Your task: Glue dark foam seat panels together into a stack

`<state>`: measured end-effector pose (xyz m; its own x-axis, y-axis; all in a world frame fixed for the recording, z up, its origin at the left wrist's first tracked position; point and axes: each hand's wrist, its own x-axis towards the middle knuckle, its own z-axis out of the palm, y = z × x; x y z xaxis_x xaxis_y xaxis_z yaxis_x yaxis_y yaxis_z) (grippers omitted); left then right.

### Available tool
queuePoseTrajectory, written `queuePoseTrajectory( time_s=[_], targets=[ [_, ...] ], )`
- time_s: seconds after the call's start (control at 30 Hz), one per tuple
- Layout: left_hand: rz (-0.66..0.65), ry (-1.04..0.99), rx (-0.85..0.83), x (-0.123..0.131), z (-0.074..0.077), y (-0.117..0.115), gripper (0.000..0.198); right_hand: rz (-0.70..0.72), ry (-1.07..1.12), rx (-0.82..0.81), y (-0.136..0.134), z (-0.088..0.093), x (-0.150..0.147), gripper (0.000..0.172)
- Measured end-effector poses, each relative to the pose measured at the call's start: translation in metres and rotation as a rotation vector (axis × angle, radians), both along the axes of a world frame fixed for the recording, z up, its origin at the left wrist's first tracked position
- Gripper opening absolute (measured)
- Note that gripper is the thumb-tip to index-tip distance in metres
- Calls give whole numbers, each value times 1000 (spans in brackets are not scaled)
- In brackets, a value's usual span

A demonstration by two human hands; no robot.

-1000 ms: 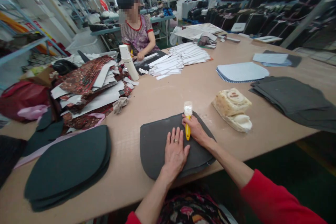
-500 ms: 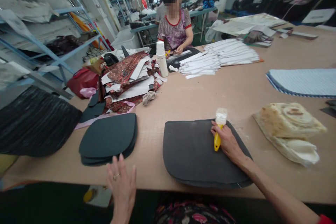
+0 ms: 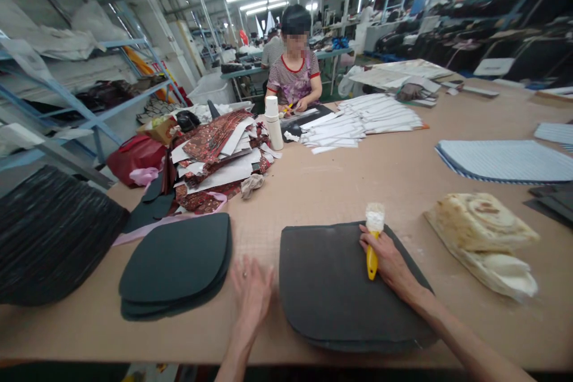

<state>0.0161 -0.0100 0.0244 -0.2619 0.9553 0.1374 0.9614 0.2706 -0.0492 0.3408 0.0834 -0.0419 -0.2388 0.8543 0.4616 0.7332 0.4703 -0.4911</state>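
A yellow-handled brush point(image 3: 372, 255) with white-coated bristles is in my right hand point(image 3: 388, 256), which rests on the upper right of a stack of dark grey rounded panels point(image 3: 326, 286). My left hand point(image 3: 253, 286) holds nothing; its fingers are spread, slightly blurred, over the table between that stack and a smaller pile of dark green panels point(image 3: 176, 259). To the right of the grey stack sits a glue-crusted, cream-coloured container point(image 3: 486, 227) on plastic wrap.
Across the brown table point(image 3: 340, 185), a person point(image 3: 295, 80) works beside white strips point(image 3: 371, 119). Patterned red pieces point(image 3: 210, 143) and a white bottle point(image 3: 274, 128) stand at back left. Striped panels point(image 3: 505, 158) lie right, a black bundle point(image 3: 54, 239) left.
My left hand has moved right and up, from the green pile's lower edge to beside the grey stack. The view has tilted up. My right hand still holds the brush in the same spot.
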Motion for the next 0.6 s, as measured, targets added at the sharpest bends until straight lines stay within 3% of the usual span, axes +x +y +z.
queuePoseTrajectory(
  time_s=[0.03,0.1,0.23,0.3,0.37,0.5,0.6],
  targets=[
    [35,35,84,-14,2,-2,56,-3,12,11,0,4,-2,21],
    [-54,40,233,-20,5,6,54,0,21,29,-2,16,-6,19],
    [-430,-73,311,40,0,45,48,-39,-50,77,-6,48,-14,26],
    [-546,-76,261,73,-7,58,47,-75,-107,108,-5,67,-14,30],
    [-608,-44,206,90,-13,63,49,-145,-123,146,-9,90,-5,35],
    [-642,-31,98,89,-13,64,50,-422,117,151,-39,144,51,38],
    [-616,-40,39,86,-7,64,51,-714,351,73,-76,165,121,42]
  ],
)
